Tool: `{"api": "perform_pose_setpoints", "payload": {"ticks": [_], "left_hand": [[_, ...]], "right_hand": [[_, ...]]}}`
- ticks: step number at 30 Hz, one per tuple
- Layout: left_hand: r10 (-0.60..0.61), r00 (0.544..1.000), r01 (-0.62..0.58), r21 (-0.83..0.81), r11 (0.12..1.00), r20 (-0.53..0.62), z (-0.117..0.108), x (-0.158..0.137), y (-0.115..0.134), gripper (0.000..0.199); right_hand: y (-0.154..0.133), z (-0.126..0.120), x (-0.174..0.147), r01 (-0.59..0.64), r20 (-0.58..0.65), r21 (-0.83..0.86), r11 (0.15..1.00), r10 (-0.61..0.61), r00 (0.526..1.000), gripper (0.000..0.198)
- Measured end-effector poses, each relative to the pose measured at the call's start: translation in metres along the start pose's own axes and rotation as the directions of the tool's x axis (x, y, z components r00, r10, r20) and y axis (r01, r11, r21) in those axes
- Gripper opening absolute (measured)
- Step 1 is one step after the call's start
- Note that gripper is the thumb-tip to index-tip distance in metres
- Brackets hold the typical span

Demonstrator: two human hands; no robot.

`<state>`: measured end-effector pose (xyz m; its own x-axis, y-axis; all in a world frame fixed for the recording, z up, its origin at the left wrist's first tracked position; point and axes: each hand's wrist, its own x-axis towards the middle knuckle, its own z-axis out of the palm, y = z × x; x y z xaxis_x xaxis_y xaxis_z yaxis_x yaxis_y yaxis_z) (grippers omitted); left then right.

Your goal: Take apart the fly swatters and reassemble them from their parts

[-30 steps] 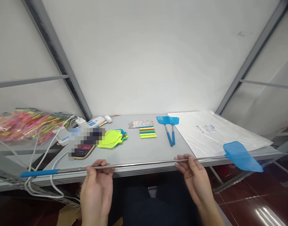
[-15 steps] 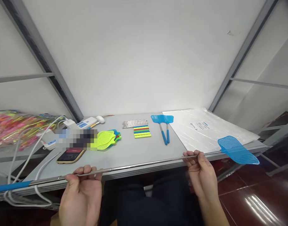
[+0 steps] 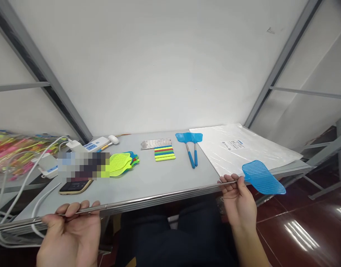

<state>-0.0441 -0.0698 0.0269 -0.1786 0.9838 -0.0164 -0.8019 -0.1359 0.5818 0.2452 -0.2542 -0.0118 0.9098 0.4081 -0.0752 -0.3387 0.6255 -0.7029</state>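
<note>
Bright blue, pierced in a fine grid, on the swatter paddle (image 3: 263,178); shiny silver on its long rod (image 3: 131,201). Blue heads and grips, greyish shafts, on the two swatters (image 3: 189,154). Neon yellow-green uppermost in the mesh stack (image 3: 120,165). Silver across the short rods (image 3: 156,144); yellow, red, green, blue across the tubes (image 3: 164,154). Pale grey on the bench (image 3: 153,181).

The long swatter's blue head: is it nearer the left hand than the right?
No, the blue head sits just beyond the right hand, with a long stretch of metal rod between it and the left hand.
</note>
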Motion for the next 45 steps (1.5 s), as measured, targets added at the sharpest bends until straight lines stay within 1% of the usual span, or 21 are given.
{"api": "perform_pose_setpoints", "payload": {"ticks": [3,5,8,10,12,13,16,18,20,23,25,28,30,32,35,37,39,41,42,44,45], "left_hand": [[-0.004,1.0,0.004,-0.013,1.0,-0.006,0.002,-0.002,-0.002,0.024],[-0.032,0.999,0.032,-0.017,0.999,-0.006,0.002,-0.003,-0.006,0.026],[-0.087,0.996,0.087,0.0,0.996,-0.011,0.002,-0.011,-0.017,0.026],[-0.095,0.995,0.095,0.044,0.995,-0.01,0.003,-0.022,-0.028,0.024],[-0.1,0.995,0.097,0.108,0.989,0.021,0.005,-0.039,-0.043,0.023],[-0.126,0.991,0.118,0.149,0.982,0.047,0.007,-0.05,-0.051,0.023],[-0.231,0.958,0.18,0.272,0.945,0.167,0.009,-0.08,-0.072,0.026],[-0.272,0.943,0.203,0.312,0.928,0.194,0.009,-0.093,-0.08,0.031],[-0.299,0.932,0.219,0.337,0.916,0.206,0.007,-0.096,-0.082,0.034],[-0.34,0.914,0.236,0.389,0.89,0.222,0.004,-0.084,-0.076,0.035],[-0.318,0.929,0.232,0.373,0.898,0.188,0.003,-0.071,-0.069,0.035],[-0.196,0.979,0.174,0.251,0.952,0.065,0.004,-0.05,-0.053,0.031],[-0.117,0.993,0.114,0.206,0.972,0.002,0.005,-0.038,-0.042,0.029],[-0.075,0.997,0.077,0.189,0.979,-0.021,0.005,-0.031,-0.033,0.028],[-0.011,1.0,0.013,0.201,0.98,-0.013,0.006,-0.027,-0.025,0.023],[0.043,0.999,-0.041,0.227,0.973,-0.005,0.007,-0.027,-0.023,0.018],[0.078,0.997,-0.072,0.244,0.967,-0.016,0.007,-0.027,-0.023,0.018],[0.083,0.996,-0.071,0.234,0.97,-0.043,0.009,-0.03,-0.028,0.014],[0.068,0.997,-0.055,0.221,0.974,-0.048,0.01,-0.034,-0.032,0.01],[-0.007,1.0,0.01,0.189,0.982,-0.018,0.012,-0.048,-0.047,0.009],[-0.066,0.997,0.06,0.173,0.983,0.03,0.013,-0.058,-0.056,0.012]], "right_hand": [[-0.001,-0.001,0.001,0.003,-0.013,0.029,1.0,-0.002,1.0,0.022],[-0.001,-0.003,0.003,-0.01,-0.018,0.035,0.999,0.01,1.0,0.023],[0.001,-0.005,0.005,0.006,-0.046,0.027,1.0,-0.004,0.999,0.023],[0.005,-0.003,0.001,0.009,-0.047,0.018,1.0,-0.009,0.999,0.023],[0.014,0.004,-0.009,-0.039,-0.011,0.006,0.999,0.039,0.999,0.023],[0.019,0.008,-0.016,-0.077,0.016,-0.002,0.997,0.078,0.997,0.024],[0.034,0.02,-0.037,-0.182,0.095,-0.036,0.983,0.184,0.978,0.027],[0.04,0.024,-0.045,-0.212,0.12,-0.045,0.976,0.216,0.969,0.027],[0.042,0.024,-0.047,-0.217,0.139,-0.052,0.975,0.223,0.965,0.028],[0.036,0.018,-0.037,-0.195,0.156,-0.072,0.978,0.204,0.966,0.026],[0.029,0.012,-0.026,-0.166,0.115,-0.05,0.985,0.171,0.979,0.022],[0.018,0.004,-0.009,-0.118,0.005,0.017,0.993,0.118,0.993,0.016],[0.012,-0.001,-0.001,-0.107,-0.042,0.036,0.994,0.109,0.993,0.014],[0.008,-0.004,0.004,-0.126,-0.075,0.049,0.991,0.129,0.989,0.019],[0.007,-0.006,0.006,-0.161,-0.106,0.056,0.985,0.167,0.98,0.035],[0.007,-0.006,0.004,-0.158,-0.098,0.021,0.987,0.16,0.982,0.044],[0.008,-0.004,0.001,-0.138,-0.075,-0.021,0.99,0.136,0.988,0.046],[0.009,0.001,-0.005,-0.097,-0.068,-0.048,0.994,0.094,0.993,0.046],[0.011,0.005,-0.009,-0.073,-0.068,-0.055,0.996,0.07,0.995,0.046],[0.017,0.016,-0.023,-0.036,-0.061,-0.06,0.998,0.033,0.998,0.046],[0.022,0.022,-0.032,-0.032,-0.047,-0.059,0.998,0.029,0.998,0.046]]}}
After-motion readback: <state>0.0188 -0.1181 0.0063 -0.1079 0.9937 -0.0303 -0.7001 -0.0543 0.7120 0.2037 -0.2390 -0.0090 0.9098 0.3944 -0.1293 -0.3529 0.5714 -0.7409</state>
